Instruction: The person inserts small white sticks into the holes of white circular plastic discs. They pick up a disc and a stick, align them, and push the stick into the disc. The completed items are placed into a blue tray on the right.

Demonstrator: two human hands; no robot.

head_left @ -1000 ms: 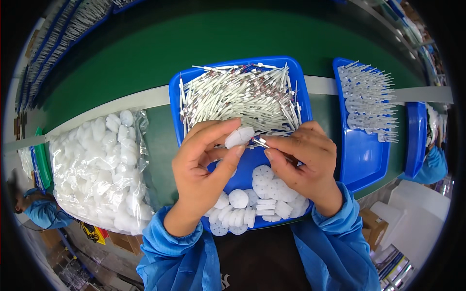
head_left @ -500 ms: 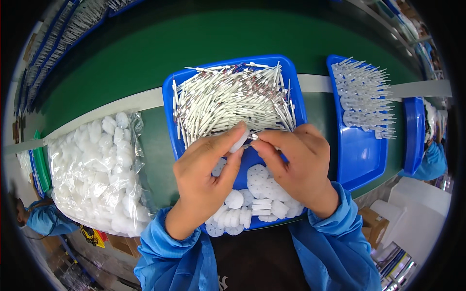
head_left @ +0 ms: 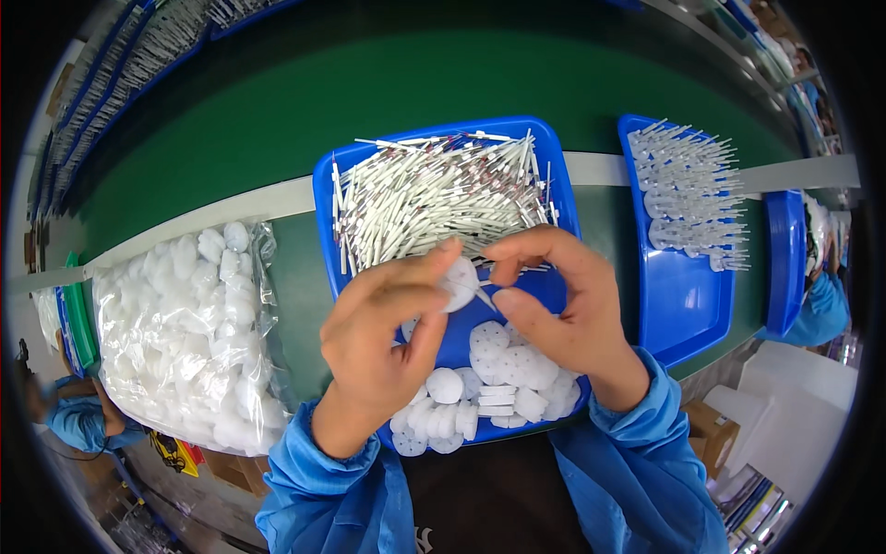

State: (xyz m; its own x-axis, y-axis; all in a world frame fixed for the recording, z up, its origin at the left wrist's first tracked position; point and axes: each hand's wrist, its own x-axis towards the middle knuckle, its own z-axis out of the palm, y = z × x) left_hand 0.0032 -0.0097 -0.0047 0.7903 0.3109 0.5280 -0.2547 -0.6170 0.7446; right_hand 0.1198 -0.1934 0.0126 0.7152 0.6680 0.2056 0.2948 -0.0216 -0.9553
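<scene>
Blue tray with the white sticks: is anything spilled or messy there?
Nothing looks spilled. The white sticks lie heaped in the blue tray, a few tips poking over its rim. The white discs stay inside too.

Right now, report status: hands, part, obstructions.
Left hand pinching white disc. Right hand holding thin stick at the disc. Both over blue tray. Nothing in the way.

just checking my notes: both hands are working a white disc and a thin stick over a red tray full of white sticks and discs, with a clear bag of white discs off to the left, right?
Not quite: the tray is blue, not red, as the head view shows. The rest holds: the left hand and right hand hold a white disc and thin stick over it, with white sticks and discs in it, and the clear bag of white discs lies to the left.
</scene>
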